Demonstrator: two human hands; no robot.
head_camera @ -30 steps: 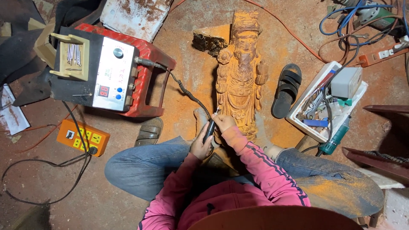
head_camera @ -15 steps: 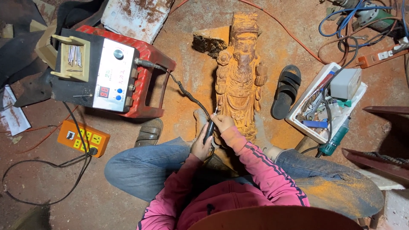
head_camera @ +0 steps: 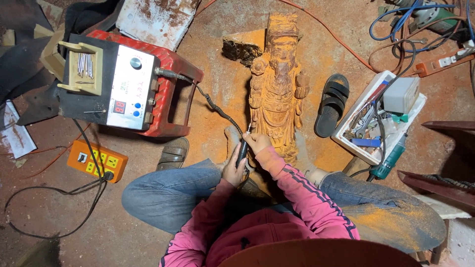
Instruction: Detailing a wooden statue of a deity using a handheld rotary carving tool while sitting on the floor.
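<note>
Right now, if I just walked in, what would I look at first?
Probably the tall orange-dusted wooden statue lying on the floor in the middle. Just below it, the left hand grips a dark rotary carving tool while the right hand steadies its tip against the statue's lower part. To the left, a control box sits on a red plastic stool, joined to the tool by a black cable.

Under me a bare floor (head_camera: 59,217) dusted orange with sawdust, my red plastic stool (head_camera: 173,94) at left, dark wooden furniture edge (head_camera: 445,180) at right, perhaps a bench, warm light overhead, cables (head_camera: 346,44) trailing across.
</note>
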